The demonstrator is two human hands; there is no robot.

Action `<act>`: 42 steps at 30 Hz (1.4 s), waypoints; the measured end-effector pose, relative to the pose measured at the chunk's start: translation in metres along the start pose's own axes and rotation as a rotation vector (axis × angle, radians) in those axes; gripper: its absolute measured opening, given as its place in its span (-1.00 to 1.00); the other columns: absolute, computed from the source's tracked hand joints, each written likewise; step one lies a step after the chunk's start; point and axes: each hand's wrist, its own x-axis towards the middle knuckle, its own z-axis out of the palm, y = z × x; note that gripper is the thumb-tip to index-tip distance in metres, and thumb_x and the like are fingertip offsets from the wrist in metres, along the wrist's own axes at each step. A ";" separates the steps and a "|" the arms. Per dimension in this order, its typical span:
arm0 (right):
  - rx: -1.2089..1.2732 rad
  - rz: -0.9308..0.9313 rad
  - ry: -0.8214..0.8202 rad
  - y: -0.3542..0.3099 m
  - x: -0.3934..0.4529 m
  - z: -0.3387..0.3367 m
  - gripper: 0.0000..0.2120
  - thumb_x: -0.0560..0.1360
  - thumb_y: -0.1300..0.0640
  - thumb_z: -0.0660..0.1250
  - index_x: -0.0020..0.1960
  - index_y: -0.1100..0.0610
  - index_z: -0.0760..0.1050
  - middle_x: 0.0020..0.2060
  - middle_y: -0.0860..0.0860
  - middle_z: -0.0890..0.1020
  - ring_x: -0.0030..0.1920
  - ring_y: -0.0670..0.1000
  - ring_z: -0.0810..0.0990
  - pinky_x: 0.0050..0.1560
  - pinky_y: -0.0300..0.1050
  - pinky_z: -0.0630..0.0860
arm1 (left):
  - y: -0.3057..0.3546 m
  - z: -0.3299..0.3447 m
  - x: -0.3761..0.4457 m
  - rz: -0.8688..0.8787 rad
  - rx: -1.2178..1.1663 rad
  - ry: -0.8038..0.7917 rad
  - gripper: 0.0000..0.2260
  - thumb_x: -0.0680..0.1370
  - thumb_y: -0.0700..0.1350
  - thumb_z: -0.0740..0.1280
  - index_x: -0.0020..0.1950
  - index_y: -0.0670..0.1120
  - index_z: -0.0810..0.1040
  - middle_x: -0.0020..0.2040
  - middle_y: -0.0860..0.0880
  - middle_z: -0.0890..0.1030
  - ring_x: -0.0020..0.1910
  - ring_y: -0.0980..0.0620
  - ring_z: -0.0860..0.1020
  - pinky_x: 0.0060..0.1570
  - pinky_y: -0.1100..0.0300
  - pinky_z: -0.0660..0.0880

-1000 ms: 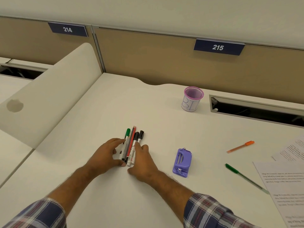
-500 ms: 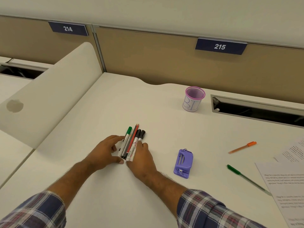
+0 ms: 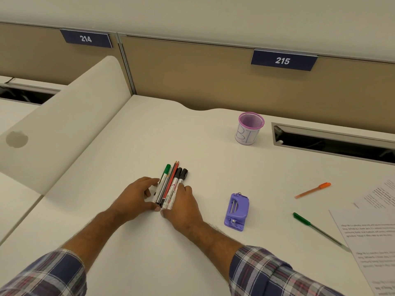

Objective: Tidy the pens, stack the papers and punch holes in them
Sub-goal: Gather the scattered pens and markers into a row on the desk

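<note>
White desk [image 3: 139,135] fills the head view, backed by tan partition panels carrying number plates 214 [image 3: 86,38] and 215 [image 3: 282,60], with a white divider [image 3: 64,129] on the left side. Near the middle of the desk lies a bundle of pens, markers and pencils [image 3: 171,184], side by side and pointing away from the person. The left hand [image 3: 136,197] presses against the bundle's left side with curled fingers, thumb at its near end; the right hand [image 3: 181,204] lies against the right side, fingers fairly straight along it. The bundle is squeezed between both hands and rests on the desk. Farther back to the right stands a purple mesh pen cup [image 3: 249,129] with a white paper label; what it holds cannot be seen. A purple hole punch [image 3: 236,211] sits right of the hands. Beyond it lie an orange pen [image 3: 313,190] and a green pen [image 3: 316,228], apart from each other. Printed paper sheets [image 3: 372,231] lie at the right edge, the green pen's tip touching them.
</note>
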 end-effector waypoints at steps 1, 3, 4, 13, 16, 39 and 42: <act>0.008 0.005 -0.003 0.001 -0.001 0.000 -0.31 0.34 0.05 0.56 0.36 0.11 0.30 0.15 0.07 0.44 0.13 0.05 0.57 0.12 -0.08 0.60 | 0.001 0.000 -0.001 0.001 0.000 0.003 -0.25 0.29 -0.01 0.64 0.44 0.01 0.44 0.19 0.15 0.50 -0.08 0.14 0.50 -0.13 0.41 0.39; 0.028 0.012 -0.010 0.004 -0.003 -0.002 -0.30 0.34 0.03 0.56 0.36 0.09 0.31 0.15 0.06 0.44 0.14 0.02 0.56 0.11 -0.13 0.61 | 0.003 0.001 -0.004 0.002 -0.004 0.004 -0.21 0.28 0.01 0.64 0.45 0.02 0.41 0.23 0.15 0.45 -0.04 0.14 0.49 -0.10 0.40 0.39; 0.038 0.011 -0.011 0.006 -0.005 -0.003 -0.31 0.34 0.02 0.56 0.35 0.09 0.31 0.15 0.05 0.44 0.14 0.02 0.56 0.11 -0.16 0.60 | 0.004 0.001 -0.005 0.006 -0.008 0.007 -0.20 0.27 0.02 0.64 0.46 0.03 0.40 0.25 0.15 0.44 -0.01 0.14 0.49 -0.07 0.38 0.40; -0.015 0.053 -0.007 0.036 -0.022 -0.027 -0.31 0.40 0.07 0.48 0.41 0.15 0.23 0.29 0.06 0.37 0.26 0.08 0.47 0.24 -0.09 0.44 | 0.027 0.018 -0.021 0.047 0.065 0.112 -0.18 0.27 0.12 0.62 0.47 0.06 0.40 0.41 0.10 0.37 0.36 0.03 0.33 0.37 0.10 0.34; 0.004 0.061 0.017 0.051 -0.033 -0.039 -0.29 0.43 0.05 0.45 0.47 0.13 0.20 0.31 0.04 0.38 0.24 0.06 0.48 0.25 -0.07 0.47 | 0.040 0.032 -0.026 0.091 0.074 0.151 -0.22 0.29 0.19 0.59 0.45 0.05 0.43 0.41 0.07 0.39 0.36 0.00 0.34 0.36 0.07 0.35; -0.504 0.327 0.443 0.190 -0.106 -0.206 -0.67 0.49 0.30 0.21 0.22 0.14 0.50 0.13 0.09 0.54 0.15 0.14 0.47 0.12 0.00 0.45 | 0.139 0.152 -0.043 0.194 0.201 0.175 -0.48 0.64 0.05 0.10 0.59 -0.05 0.19 0.59 0.00 0.22 0.57 0.01 0.17 0.52 0.14 0.06; -0.654 0.388 0.352 0.201 -0.108 -0.215 -0.80 0.57 0.15 0.19 0.16 0.10 0.48 0.12 0.06 0.53 0.15 0.09 0.47 0.11 -0.04 0.42 | 0.138 0.151 -0.031 0.174 0.249 0.137 -0.43 0.63 0.12 0.00 0.62 -0.05 0.09 0.62 0.02 0.10 0.60 0.03 0.06 0.53 0.18 -0.05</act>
